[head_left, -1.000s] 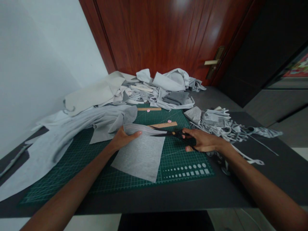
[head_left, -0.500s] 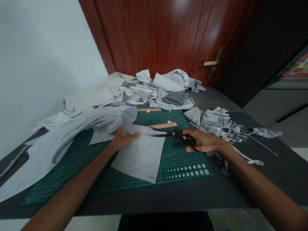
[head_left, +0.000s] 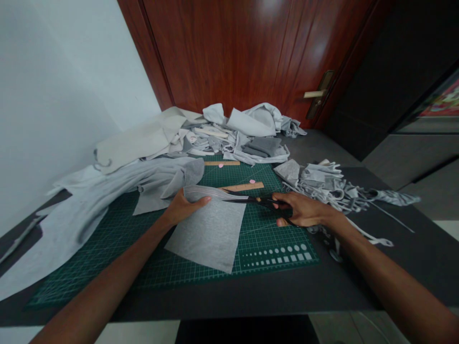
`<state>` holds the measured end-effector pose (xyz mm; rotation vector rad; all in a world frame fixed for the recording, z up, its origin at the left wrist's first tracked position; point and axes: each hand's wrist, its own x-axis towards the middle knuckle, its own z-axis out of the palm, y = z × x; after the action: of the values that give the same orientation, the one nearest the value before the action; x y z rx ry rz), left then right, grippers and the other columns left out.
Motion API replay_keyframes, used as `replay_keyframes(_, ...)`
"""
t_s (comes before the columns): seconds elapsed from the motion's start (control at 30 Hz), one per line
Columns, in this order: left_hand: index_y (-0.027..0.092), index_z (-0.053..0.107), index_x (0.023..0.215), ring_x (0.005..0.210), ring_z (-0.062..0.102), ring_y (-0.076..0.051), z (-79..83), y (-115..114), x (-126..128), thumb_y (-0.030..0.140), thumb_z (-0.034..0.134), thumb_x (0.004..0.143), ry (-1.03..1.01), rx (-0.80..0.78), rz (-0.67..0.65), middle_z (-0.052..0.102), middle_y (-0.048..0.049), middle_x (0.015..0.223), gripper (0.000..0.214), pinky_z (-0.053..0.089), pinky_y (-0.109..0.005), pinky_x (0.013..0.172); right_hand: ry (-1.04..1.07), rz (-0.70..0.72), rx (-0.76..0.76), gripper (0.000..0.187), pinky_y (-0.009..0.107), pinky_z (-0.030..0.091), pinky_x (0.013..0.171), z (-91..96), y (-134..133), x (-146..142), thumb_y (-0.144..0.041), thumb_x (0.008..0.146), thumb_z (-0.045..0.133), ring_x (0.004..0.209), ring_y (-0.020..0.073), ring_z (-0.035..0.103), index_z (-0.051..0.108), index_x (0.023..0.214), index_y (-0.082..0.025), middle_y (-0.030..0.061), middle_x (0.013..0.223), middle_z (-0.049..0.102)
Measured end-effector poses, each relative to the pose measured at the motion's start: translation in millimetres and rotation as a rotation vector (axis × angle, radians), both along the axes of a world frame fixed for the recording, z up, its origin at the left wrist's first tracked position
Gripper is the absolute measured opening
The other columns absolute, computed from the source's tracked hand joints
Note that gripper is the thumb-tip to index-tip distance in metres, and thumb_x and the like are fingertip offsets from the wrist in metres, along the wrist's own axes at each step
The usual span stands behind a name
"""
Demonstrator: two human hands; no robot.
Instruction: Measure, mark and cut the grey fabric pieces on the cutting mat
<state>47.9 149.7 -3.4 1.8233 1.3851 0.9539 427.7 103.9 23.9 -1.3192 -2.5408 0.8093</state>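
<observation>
A grey fabric square (head_left: 210, 229) lies on the green cutting mat (head_left: 272, 239), its far edge lifted. My left hand (head_left: 182, 206) pinches that far left corner, fingers closed on the cloth. My right hand (head_left: 299, 209) grips black scissors (head_left: 251, 200), whose blades point left and reach the fabric's far right edge.
Two wooden rulers (head_left: 244, 186) with pink chalk pieces lie on the mat's far part. A heap of grey and white cloth (head_left: 229, 131) fills the back by the red door. Cut strips and scraps (head_left: 330, 184) pile at the right. A large grey sheet (head_left: 71, 210) covers the left.
The scissors and my right hand have crept slightly left along the fabric's far edge. My left hand keeps its hold in place.
</observation>
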Motion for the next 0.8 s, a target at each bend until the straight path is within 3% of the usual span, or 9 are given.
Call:
replay_keyframes(0.4, 0.019, 0.073, 0.081, 0.079, 0.075, -0.025, -0.5, 0.9, -1.1, 0.054, 0.079, 0.068, 0.006, 0.004, 0.015, 0.079, -0.0043, 0.083, 0.038, 0.064, -0.034, 0.072, -0.138, -0.040, 0.100, 0.046, 0.029, 0.034, 0.062, 2.6, -0.4, -0.9, -0.060, 0.078, 0.074, 0.068, 0.0202, 0.059, 0.056, 0.094, -0.022, 0.0009, 0.076, 0.063)
replay_keyframes(0.8, 0.019, 0.075, 0.085, 0.084, 0.076, -0.026, 1.7, -1.1, -0.7, 0.053, 0.081, 0.065, -0.031, -0.021, 0.033, 0.081, -0.0046, 0.088, 0.040, 0.065, -0.035, 0.076, -0.154, -0.055, 0.115, 0.041, 0.028, 0.031, 0.061, 4.2, -1.0, -1.7, -0.055, 0.077, 0.076, 0.065, 0.0193, 0.058, 0.057, 0.092, -0.022, -0.0007, 0.072, 0.062)
